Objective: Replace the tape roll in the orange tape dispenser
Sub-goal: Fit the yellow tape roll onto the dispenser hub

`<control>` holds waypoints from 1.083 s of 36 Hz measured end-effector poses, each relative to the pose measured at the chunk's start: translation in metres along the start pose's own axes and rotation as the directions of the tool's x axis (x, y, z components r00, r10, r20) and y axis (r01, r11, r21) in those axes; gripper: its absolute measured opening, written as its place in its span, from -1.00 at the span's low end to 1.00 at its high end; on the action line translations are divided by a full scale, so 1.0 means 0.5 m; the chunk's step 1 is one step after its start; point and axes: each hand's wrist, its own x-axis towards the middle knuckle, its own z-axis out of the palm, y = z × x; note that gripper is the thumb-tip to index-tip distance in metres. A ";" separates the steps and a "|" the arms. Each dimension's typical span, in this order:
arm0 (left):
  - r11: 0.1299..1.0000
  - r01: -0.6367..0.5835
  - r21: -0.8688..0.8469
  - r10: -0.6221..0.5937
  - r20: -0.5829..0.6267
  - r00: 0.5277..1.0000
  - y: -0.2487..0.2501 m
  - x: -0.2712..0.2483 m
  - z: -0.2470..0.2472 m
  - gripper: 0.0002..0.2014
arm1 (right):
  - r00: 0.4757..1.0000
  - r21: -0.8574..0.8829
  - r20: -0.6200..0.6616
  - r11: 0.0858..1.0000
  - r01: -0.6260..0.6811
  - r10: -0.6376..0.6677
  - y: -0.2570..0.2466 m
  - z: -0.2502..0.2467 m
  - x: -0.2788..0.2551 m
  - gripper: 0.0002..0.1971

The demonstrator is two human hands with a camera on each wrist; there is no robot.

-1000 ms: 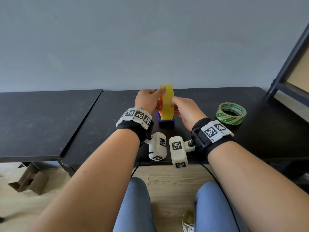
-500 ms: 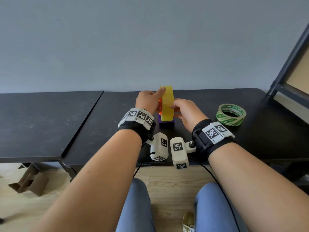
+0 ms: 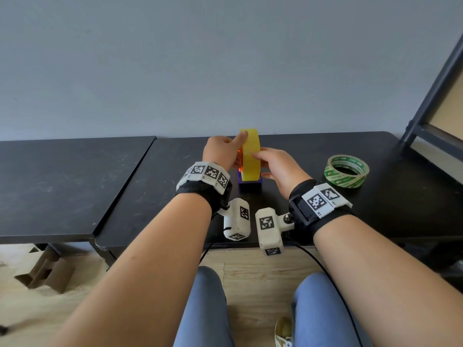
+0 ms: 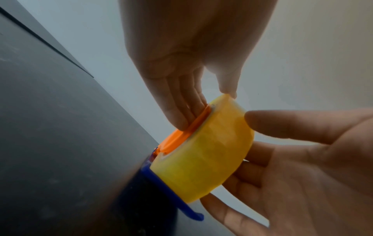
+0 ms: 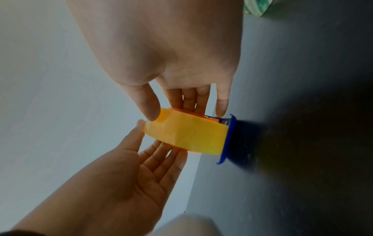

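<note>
A yellow tape roll (image 3: 251, 156) (image 4: 201, 150) (image 5: 187, 135) stands on edge against the orange tape dispenser (image 3: 239, 160) (image 4: 179, 135), which sits on a blue base (image 3: 249, 181) (image 4: 171, 182) (image 5: 229, 140) on the black table (image 3: 155, 186). My left hand (image 3: 233, 149) (image 4: 201, 103) presses straight fingers on the orange side plate, with its thumb on top of the roll. From the right, my right hand (image 3: 263, 164) (image 5: 171, 103) holds the roll, thumb on its rim and fingers on its right face. The roll's hub is hidden.
A second tape roll with green print (image 3: 347, 171) (image 5: 256, 6) lies flat on the table to the right. A dark metal shelf frame (image 3: 431, 96) rises at the far right. Another black table (image 3: 50, 186) adjoins on the left. The wall stands close behind.
</note>
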 end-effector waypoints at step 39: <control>0.991 0.101 -0.085 -0.080 0.215 0.973 0.008 -0.015 -0.011 -0.70 | 0.877 -0.248 -0.213 0.892 0.377 -0.430 0.019 -0.006 0.029 -0.93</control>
